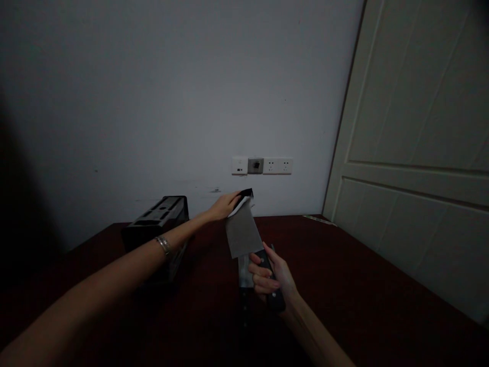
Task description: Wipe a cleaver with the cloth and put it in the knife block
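Observation:
My right hand (273,278) is wrapped round the black riveted handle of a cleaver (244,232), whose broad blade is raised and slants up to the left. At the blade's far end, my left hand (227,205) grips a thin black-and-white piece (244,200), cloth-like or paper-like, against the metal. The fingertips there are partly hidden. Below the cleaver lies a second knife (245,272) with a black handle, partly covered by the cleaver and my right fingers. A black slotted holder (162,211), looking like a knife block, stands left, partly behind my left forearm.
Everything stands on a dark red-brown table (313,265). The pale wall behind carries a row of sockets (277,165). A light panelled door (412,214) borders the right side. A thin pale strip (319,220) lies along the table's back right edge.

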`<state>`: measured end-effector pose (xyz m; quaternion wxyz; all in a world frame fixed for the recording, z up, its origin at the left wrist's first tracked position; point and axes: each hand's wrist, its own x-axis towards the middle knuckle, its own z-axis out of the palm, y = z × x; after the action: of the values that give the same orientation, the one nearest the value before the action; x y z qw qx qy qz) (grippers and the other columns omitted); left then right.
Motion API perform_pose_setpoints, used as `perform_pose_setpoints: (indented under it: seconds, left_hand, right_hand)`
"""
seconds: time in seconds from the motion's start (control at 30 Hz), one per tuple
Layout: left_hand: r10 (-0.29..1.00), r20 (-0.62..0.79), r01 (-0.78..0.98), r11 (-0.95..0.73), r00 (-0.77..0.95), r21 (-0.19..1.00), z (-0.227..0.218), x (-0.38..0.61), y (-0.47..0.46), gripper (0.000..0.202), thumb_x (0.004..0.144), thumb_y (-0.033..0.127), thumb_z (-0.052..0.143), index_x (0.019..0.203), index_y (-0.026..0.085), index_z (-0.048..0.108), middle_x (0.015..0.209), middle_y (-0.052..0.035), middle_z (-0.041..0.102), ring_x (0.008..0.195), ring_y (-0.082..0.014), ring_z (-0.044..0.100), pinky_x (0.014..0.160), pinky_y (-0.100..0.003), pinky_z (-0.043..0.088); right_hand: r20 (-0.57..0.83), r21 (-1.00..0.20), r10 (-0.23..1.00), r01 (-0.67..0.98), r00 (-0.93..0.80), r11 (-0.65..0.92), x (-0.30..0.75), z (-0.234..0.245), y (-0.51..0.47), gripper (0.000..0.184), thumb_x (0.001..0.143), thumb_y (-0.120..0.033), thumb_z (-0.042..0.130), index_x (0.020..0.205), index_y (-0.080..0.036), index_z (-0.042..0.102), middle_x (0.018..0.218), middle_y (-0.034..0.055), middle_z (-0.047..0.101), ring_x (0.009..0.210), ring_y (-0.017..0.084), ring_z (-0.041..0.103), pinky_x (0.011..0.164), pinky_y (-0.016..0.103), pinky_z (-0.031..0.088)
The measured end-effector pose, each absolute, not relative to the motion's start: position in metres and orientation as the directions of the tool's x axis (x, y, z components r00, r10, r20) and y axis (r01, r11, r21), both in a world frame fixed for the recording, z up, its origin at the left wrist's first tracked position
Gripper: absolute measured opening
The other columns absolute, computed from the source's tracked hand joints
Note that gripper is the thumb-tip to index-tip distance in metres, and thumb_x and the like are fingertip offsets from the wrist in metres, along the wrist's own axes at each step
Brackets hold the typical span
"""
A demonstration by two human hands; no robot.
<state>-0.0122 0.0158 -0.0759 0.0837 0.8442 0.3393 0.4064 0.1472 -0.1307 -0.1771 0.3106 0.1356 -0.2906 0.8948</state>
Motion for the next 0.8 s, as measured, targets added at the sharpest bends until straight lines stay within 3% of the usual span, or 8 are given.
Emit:
perform_pose_setpoints:
  seconds: [0.1,0.2,0.37,0.57,0.67,0.8]
  left_hand:
    - [0.705,0.704,0.487,-0.644,0.08,0.59,-0.064,-0.021,0.022,0.023,0.08,0.03,0.048,0.087,0.015,0.065,0.083,-0.0043,0.067,0.079,-0.0177,0.058,0.077,-0.027,0.041]
    - [0.672,0.713,0.467,-0.575,-0.2,0.672,-0.055,-0.037,0.023,0.031,0.083,0.032,0.037,0.076,0.013,0.06,0.075,-0.0045,0.062,0.076,-0.0177,0.054,0.072,-0.027,0.04]
    - [0.659,0.558,0.308,-0.466,-0.505,0.829,-0.07,-0.058,0.007,0.032,0.08,0.037,0.037,0.067,0.015,0.055,0.065,-0.0005,0.055,0.069,-0.0161,0.052,0.066,-0.025,0.038]
    - [0.845,0.215,0.045,-0.222,-0.489,0.974,-0.122,-0.063,-0.025,0.024,0.071,0.035,0.047,0.07,0.014,0.059,0.059,-0.0004,0.057,0.057,-0.0153,0.054,0.056,-0.025,0.04]
    - [0.933,0.031,-0.054,-0.054,-0.357,0.997,-0.142,-0.064,-0.042,0.021,0.07,0.033,0.05,0.068,0.014,0.059,0.056,-0.0024,0.06,0.048,-0.0153,0.054,0.049,-0.026,0.042]
    - [0.978,-0.143,-0.119,0.126,-0.151,0.985,-0.157,-0.066,-0.065,0.017,0.07,0.027,0.053,0.067,0.013,0.061,0.06,-0.0072,0.065,0.053,-0.0185,0.06,0.054,-0.029,0.048]
  right_hand:
    - [0.42,-0.462,0.47,-0.628,-0.777,-0.626,0.145,-0.175,-0.133,0.037,0.086,-0.045,0.036,0.068,-0.015,0.048,0.043,-0.0084,0.036,0.025,0.0,0.019,0.027,0.011,0.019]
    - [0.406,-0.466,0.491,-0.636,-0.771,-0.614,0.145,-0.175,-0.133,0.039,0.086,-0.046,0.035,0.068,-0.015,0.049,0.043,-0.0081,0.036,0.026,0.001,0.019,0.027,0.012,0.019]
    - [0.387,-0.446,0.548,-0.671,-0.741,-0.592,0.147,-0.179,-0.126,0.041,0.086,-0.045,0.035,0.067,-0.013,0.051,0.042,-0.0083,0.035,0.027,0.0,0.017,0.027,0.011,0.018]
    - [0.354,-0.425,0.615,-0.707,-0.704,-0.565,0.153,-0.177,-0.125,0.043,0.087,-0.044,0.034,0.064,-0.012,0.051,0.041,-0.0084,0.034,0.028,0.0,0.016,0.027,0.01,0.018]
    - [0.324,-0.428,0.645,-0.715,-0.692,-0.553,0.153,-0.179,-0.124,0.044,0.087,-0.045,0.034,0.064,-0.012,0.051,0.041,-0.0087,0.032,0.028,0.0,0.016,0.028,0.01,0.018]
    - [0.309,-0.456,0.649,-0.707,-0.695,-0.54,0.151,-0.182,-0.123,0.044,0.087,-0.047,0.034,0.064,-0.012,0.051,0.04,-0.0092,0.03,0.028,0.001,0.016,0.028,0.01,0.017]
